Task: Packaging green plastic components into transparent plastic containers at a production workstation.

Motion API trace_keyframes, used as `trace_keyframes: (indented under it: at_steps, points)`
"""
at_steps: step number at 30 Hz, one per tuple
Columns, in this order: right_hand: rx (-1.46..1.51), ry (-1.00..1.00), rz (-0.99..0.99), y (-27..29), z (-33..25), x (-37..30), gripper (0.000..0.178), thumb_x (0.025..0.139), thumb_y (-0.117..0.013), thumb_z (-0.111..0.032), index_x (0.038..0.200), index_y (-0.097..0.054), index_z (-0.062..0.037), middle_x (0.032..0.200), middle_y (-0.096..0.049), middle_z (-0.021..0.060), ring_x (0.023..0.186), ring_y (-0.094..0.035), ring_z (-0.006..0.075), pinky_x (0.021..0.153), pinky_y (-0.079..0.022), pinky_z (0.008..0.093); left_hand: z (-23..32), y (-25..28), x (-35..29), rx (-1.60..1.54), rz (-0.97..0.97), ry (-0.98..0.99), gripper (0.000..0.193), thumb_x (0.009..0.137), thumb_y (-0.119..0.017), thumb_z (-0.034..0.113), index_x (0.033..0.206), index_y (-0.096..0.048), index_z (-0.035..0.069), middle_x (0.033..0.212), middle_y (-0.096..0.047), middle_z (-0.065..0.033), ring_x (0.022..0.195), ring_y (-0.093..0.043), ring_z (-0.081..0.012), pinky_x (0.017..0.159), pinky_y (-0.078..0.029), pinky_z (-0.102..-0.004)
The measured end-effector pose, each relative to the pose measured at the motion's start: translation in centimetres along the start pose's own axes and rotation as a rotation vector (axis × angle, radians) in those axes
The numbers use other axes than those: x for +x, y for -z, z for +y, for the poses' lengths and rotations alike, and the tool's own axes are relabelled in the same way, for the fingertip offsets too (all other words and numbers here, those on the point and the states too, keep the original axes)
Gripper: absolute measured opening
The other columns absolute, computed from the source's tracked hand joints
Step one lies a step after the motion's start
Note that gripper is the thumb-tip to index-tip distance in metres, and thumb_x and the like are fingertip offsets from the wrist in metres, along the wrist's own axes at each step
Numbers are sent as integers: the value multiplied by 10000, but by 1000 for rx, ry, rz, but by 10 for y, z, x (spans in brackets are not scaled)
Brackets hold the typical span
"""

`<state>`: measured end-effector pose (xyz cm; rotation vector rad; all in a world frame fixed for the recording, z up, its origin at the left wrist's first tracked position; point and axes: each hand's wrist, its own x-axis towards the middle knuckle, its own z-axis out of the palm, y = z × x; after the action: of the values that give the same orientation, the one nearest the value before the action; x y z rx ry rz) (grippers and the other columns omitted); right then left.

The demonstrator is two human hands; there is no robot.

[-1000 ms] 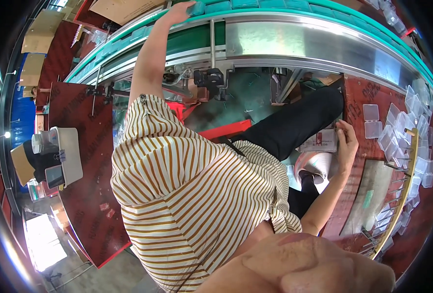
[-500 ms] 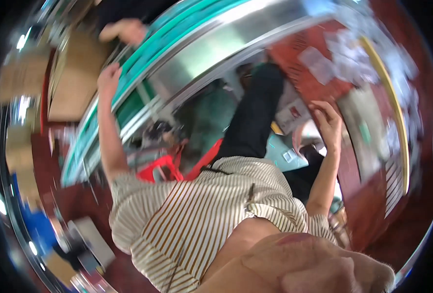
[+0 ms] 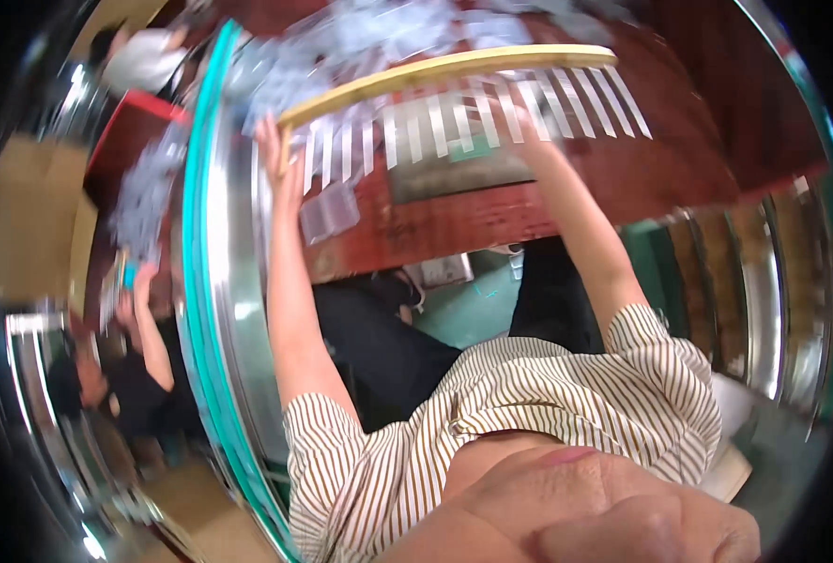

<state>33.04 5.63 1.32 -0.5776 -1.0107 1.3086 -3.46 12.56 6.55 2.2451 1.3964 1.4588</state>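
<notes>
My left hand is raised over the left part of the red table, its fingers stretched up beside the left end of a yellow bar. White strips hang in a row from that bar. My right hand is partly hidden behind the strips and smeared by motion; whether it holds anything cannot be seen. Below it lies a grey mat with a small green patch. A clear plastic piece rests near my left forearm. Behind the bar, clear plastic pieces are heaped.
A teal-edged conveyor with a metal side runs along my left. Beyond it, a person in dark clothes reaches forward and another in white is farther off. Cardboard boxes stand at far left. The red table's front edge is above my legs.
My view and body have turned right, from the conveyor to the red table. My left hand has gone from the conveyor edge to above the table; my right hand now reaches behind the strips.
</notes>
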Motion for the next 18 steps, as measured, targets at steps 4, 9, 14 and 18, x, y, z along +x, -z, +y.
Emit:
trace_keyframes:
  at_steps: [4, 9, 14, 18]
  points:
    - [-179, 149, 105, -57, -83, 32, 457, 785, -559, -63, 1219, -422, -18, 1073, -528, 92, 956, -528, 172, 829, -440, 288, -13, -12, 29, -524, -64, -78, 385, 886, -487, 121, 1251, -441, 7, 1168, -494, -115, 1029, -502, -185, 906, -399, -290]
    - [-199, 472, 140, -51, -166, -39, 547, 794, -583, -55, 1287, -347, -33, 1198, -461, 76, 1122, -449, 169, 937, -383, 306, 174, -89, 11, -515, -119, 318, 402, 862, -525, 137, 1219, -449, -33, 1084, -546, -126, 879, -573, -190, 748, -468, -275]
    - [-400, 145, 452, -29, -125, -172, 351, 775, -629, -134, 1090, -517, -26, 1034, -560, 49, 951, -516, 130, 844, -430, 298, 313, -158, -124, -547, -515, -350, 590, 787, -530, 54, 1317, -289, -37, 1320, -350, -215, 1259, -292, -353, 1056, -221, -402]
    - [-355, 2, 858, 45, -104, -336, 289, 800, -572, -66, 1066, -479, -4, 946, -573, 105, 804, -607, 221, 696, -527, 325, 345, -181, -198, -677, -1046, -466, 569, 768, -568, 72, 1295, -362, 15, 1283, -369, -261, 1217, -323, -411, 1023, -274, -421]
